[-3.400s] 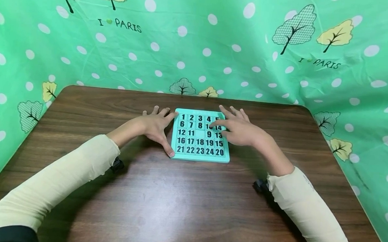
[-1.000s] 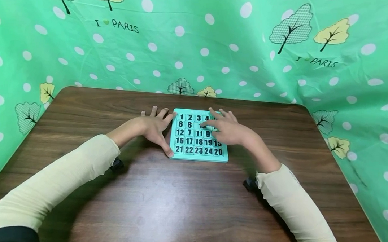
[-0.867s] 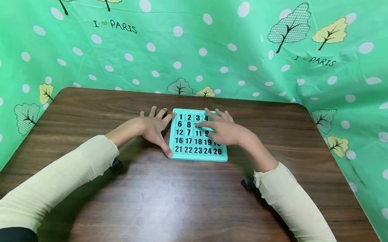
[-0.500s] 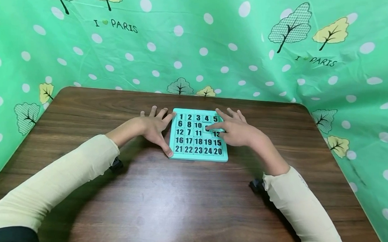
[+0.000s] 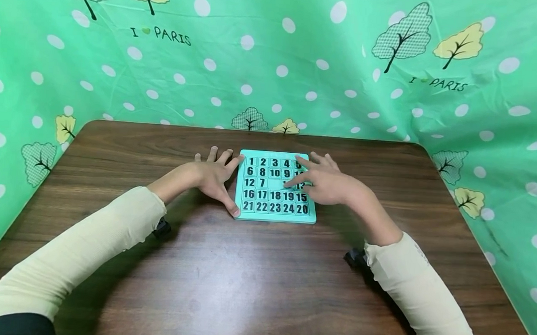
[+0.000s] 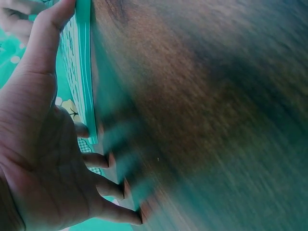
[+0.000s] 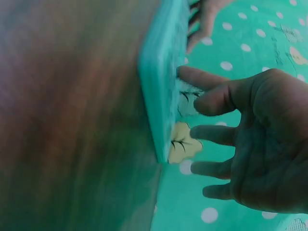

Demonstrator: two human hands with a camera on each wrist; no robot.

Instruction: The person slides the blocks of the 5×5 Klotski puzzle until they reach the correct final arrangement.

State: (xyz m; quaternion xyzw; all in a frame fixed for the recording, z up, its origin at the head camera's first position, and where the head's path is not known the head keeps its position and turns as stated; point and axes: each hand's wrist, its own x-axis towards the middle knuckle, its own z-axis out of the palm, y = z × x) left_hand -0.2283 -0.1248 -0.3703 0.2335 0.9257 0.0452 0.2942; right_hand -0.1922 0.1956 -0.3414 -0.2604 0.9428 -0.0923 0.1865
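Note:
A turquoise number slide puzzle (image 5: 275,216) lies flat on the table, with black numbers on its square tiles. My left hand (image 5: 214,177) is spread along its left side: the thumb touches the near left corner and the index finger the far left corner. Over the right part of the board is my right hand (image 5: 328,184), its index fingertip on a tile in the middle row. In the right wrist view only that index finger reaches the board's face; the other fingers are extended apart from it. An open slot shows left of the fingertip. Some right-column tiles are partly hidden.
The brown wooden table (image 5: 218,280) extends around the puzzle. A green curtain (image 5: 273,48) with white dots and printed trees hangs behind and beside it. Dark wrist cameras sit under both cream sleeves (image 5: 94,242).
My right fingertip has pushed the 9 tile up into the second row, then slid a middle-row tile, apparently the 11, rightward. The slot moved left. My left hand stays put.

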